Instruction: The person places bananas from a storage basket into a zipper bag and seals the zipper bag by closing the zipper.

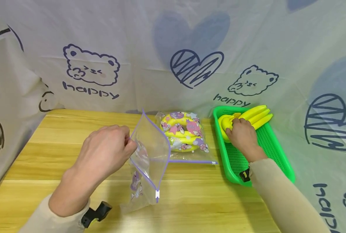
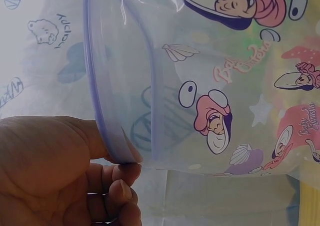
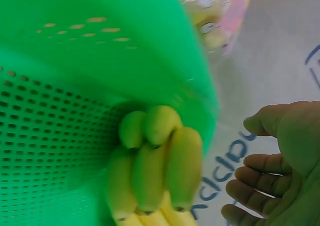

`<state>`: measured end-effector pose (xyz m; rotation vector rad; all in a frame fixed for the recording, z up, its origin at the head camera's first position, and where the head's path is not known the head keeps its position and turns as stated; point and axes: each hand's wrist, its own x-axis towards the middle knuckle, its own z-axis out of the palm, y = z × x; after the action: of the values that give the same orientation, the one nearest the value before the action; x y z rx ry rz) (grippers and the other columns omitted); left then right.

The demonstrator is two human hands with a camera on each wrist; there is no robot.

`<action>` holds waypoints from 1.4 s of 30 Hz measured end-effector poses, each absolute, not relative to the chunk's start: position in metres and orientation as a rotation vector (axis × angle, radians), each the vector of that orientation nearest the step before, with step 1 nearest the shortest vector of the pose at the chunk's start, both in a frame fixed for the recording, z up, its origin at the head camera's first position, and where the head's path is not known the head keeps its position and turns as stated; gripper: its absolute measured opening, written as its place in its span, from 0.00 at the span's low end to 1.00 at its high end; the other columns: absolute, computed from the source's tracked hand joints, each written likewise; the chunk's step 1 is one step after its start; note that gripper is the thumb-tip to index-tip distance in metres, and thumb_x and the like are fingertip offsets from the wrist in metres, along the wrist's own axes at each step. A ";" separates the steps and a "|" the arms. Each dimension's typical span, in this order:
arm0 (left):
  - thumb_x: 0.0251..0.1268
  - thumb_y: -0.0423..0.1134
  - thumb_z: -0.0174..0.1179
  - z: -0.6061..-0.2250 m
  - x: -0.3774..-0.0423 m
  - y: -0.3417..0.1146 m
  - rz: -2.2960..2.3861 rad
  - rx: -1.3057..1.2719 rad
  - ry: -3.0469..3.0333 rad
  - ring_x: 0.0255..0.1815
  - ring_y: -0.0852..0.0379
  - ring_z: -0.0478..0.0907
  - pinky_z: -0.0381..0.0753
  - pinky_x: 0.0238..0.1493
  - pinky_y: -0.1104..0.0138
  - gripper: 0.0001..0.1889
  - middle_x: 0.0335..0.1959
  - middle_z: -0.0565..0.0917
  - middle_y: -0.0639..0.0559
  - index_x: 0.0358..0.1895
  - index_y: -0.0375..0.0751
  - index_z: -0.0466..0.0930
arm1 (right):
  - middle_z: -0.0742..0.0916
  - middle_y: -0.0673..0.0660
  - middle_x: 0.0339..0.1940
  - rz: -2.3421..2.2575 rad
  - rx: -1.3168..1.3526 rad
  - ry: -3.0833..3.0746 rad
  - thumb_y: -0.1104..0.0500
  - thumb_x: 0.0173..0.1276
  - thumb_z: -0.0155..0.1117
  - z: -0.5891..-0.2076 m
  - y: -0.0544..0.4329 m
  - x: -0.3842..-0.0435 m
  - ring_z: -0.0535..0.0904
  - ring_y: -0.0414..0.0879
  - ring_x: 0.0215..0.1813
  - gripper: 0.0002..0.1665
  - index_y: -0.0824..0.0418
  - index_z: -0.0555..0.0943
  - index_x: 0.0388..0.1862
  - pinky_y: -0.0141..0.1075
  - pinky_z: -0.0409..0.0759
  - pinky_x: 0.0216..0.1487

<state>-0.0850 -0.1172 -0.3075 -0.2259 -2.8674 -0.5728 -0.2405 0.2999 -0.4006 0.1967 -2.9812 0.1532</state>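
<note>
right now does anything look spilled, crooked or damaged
Nothing looks spilled or damaged. Slightly odd: some curved yellow bananas appear to jut past the rim of the green perforated plastic basket, rather than lying fully inside.

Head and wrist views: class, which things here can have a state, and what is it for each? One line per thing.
Held zip bag: open, its mouth gaping
Filled zip bag: lying on the table, yellow contents inside
Green basket: upright, partly filled
Bananas: unpeeled, at the basket's far end
Left hand: pinching the held bag's rim
Right hand: open, over the basket
</note>
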 end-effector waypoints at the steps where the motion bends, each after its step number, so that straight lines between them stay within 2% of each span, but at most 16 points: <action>1: 0.56 0.35 0.53 -0.308 -0.085 -0.117 -0.574 -0.225 -2.868 0.21 0.53 0.64 0.61 0.23 0.61 0.13 0.18 0.67 0.53 0.17 0.50 0.64 | 0.81 0.79 0.58 0.148 0.188 -2.999 0.54 0.77 0.58 -0.403 0.302 -0.242 0.77 0.76 0.58 0.30 0.81 0.75 0.62 0.66 0.76 0.57; 9: 0.56 0.35 0.53 -0.309 -0.085 -0.116 -0.583 -0.222 -2.861 0.21 0.53 0.64 0.61 0.22 0.61 0.13 0.18 0.67 0.53 0.16 0.50 0.64 | 0.80 0.79 0.56 0.105 0.154 -3.078 0.53 0.79 0.57 -0.419 0.307 -0.255 0.77 0.76 0.57 0.32 0.82 0.73 0.64 0.67 0.76 0.57; 17: 0.56 0.35 0.53 -0.310 -0.085 -0.116 -0.589 -0.222 -2.870 0.21 0.54 0.64 0.61 0.22 0.61 0.13 0.18 0.66 0.53 0.17 0.50 0.64 | 0.82 0.78 0.52 0.084 0.097 -3.084 0.54 0.76 0.61 -0.428 0.312 -0.260 0.78 0.76 0.55 0.29 0.81 0.75 0.59 0.68 0.77 0.54; 28: 0.58 0.35 0.53 -0.311 -0.086 -0.117 -0.591 -0.212 -2.880 0.21 0.53 0.65 0.61 0.22 0.61 0.13 0.18 0.67 0.53 0.17 0.49 0.64 | 0.83 0.77 0.46 0.037 0.114 -3.134 0.56 0.74 0.61 -0.431 0.320 -0.259 0.81 0.75 0.52 0.23 0.78 0.77 0.52 0.69 0.77 0.52; 31: 0.58 0.35 0.53 -0.312 -0.086 -0.118 -0.595 -0.205 -2.885 0.21 0.53 0.65 0.61 0.22 0.61 0.13 0.18 0.67 0.53 0.17 0.49 0.65 | 0.84 0.75 0.42 0.007 0.139 -3.164 0.57 0.73 0.61 -0.430 0.323 -0.258 0.83 0.72 0.47 0.20 0.77 0.78 0.49 0.66 0.80 0.48; 36: 0.58 0.35 0.53 -0.312 -0.086 -0.119 -0.601 -0.197 -2.896 0.22 0.53 0.65 0.61 0.21 0.61 0.13 0.19 0.67 0.53 0.17 0.49 0.65 | 0.84 0.68 0.33 -0.067 0.252 -3.195 0.58 0.70 0.63 -0.426 0.331 -0.252 0.83 0.64 0.37 0.13 0.70 0.79 0.35 0.61 0.81 0.37; 38: 0.58 0.35 0.53 -0.312 -0.086 -0.119 -0.603 -0.196 -2.901 0.22 0.53 0.64 0.61 0.21 0.61 0.13 0.19 0.67 0.53 0.18 0.49 0.65 | 0.84 0.67 0.32 -0.087 0.305 -3.209 0.59 0.70 0.62 -0.424 0.335 -0.249 0.83 0.62 0.36 0.11 0.68 0.79 0.32 0.60 0.80 0.37; 42: 0.58 0.35 0.52 -0.312 -0.086 -0.120 -0.609 -0.192 -2.907 0.22 0.54 0.64 0.60 0.21 0.61 0.13 0.19 0.66 0.53 0.18 0.49 0.64 | 0.85 0.66 0.35 -0.104 0.381 -3.251 0.61 0.70 0.59 -0.418 0.343 -0.240 0.83 0.63 0.39 0.07 0.64 0.79 0.35 0.65 0.77 0.43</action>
<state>-0.0860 -0.1202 -0.3120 -0.1924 -2.9069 -0.6087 -0.2401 0.3430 -0.4184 0.3810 -3.2514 -0.1036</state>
